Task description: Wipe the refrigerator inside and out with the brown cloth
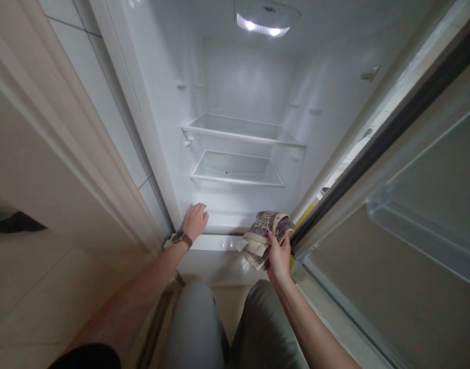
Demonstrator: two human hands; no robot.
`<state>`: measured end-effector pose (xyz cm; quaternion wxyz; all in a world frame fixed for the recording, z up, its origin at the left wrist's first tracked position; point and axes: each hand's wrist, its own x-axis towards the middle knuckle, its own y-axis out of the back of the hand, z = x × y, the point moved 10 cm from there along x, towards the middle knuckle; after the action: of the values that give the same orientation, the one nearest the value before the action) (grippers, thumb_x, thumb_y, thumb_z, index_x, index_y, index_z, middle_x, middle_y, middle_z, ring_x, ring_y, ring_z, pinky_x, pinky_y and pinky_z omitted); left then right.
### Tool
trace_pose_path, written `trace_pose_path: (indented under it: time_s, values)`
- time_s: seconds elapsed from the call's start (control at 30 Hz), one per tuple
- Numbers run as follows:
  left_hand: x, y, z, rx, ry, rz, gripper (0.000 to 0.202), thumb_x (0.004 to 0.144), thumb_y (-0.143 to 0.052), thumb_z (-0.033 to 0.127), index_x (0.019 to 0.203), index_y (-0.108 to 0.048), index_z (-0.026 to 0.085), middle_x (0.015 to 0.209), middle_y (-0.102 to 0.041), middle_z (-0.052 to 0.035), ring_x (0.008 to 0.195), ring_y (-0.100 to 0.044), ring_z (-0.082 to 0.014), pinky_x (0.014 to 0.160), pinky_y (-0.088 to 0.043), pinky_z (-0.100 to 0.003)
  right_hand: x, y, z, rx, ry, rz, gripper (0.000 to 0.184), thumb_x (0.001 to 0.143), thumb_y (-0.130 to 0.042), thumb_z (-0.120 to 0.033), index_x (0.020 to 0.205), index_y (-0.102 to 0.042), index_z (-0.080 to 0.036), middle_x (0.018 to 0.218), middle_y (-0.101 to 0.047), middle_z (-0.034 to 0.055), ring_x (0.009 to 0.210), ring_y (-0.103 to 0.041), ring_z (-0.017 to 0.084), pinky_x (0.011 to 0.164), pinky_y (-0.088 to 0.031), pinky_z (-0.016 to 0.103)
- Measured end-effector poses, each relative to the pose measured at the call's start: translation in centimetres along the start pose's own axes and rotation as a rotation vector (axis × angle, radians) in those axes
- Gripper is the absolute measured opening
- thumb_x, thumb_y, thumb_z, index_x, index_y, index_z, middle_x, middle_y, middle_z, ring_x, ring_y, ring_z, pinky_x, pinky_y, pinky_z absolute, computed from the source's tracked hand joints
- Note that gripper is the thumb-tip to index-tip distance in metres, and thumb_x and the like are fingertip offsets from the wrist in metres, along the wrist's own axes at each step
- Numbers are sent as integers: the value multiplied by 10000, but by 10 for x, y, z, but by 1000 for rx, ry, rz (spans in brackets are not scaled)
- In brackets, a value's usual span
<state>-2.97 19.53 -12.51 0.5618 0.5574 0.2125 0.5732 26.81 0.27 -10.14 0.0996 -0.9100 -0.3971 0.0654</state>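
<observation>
My right hand (280,256) grips a folded brown and cream patterned towel (263,230) at the fridge's lower front edge, thumb on top. My left hand (196,219), with a watch on its wrist, rests at the lower left of the fridge interior, fingers forward and slightly bent, holding nothing. Above both hands are two fridge shelves, an upper one (242,128) and a lower one (238,169) with a small dark speck on it. The towel hides part of the fridge's bottom edge.
The fridge door (411,215) stands swung out on the right, with a clear door bin (423,236). A lit lamp (263,25) is at the top. On the left is a door frame (73,128) beside tiled wall. My knees (198,318) are close to the fridge.
</observation>
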Motion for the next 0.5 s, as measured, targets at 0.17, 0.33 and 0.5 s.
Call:
trace_pose_path:
  time_s: [0.17, 0.33, 0.5]
  values:
    - [26, -31, 0, 9, -134, -155, 428, 1043, -488, 320, 1425, -633, 190, 1549, -583, -114, 1471, -484, -288, 1318, -224, -505, 39, -39, -27, -496, 411, -5, 420, 903, -566, -315, 1294, -672, -203, 1300, -726, 122, 1233, -646, 265, 1135, -464, 417]
    - [33, -55, -13, 29, -101, -259, 553, 1047, -493, 449, 1547, -546, 220, 1635, -499, -122, 1533, -416, -353, 1268, -281, -606, 38, -114, 34, -1300, 530, -509, 499, 962, -412, -142, 1383, -638, -284, 1599, -541, 35, 1563, -379, 265, 1286, -304, 476]
    - [34, -65, -19, 41, -63, -279, 577, 1051, -459, 485, 1578, -520, 259, 1677, -447, -92, 1577, -350, -327, 1289, -243, -579, 33, -143, 55, -1581, 508, -631, 431, 983, -507, -255, 1405, -581, -300, 1513, -573, 103, 1536, -375, 353, 1231, -320, 633]
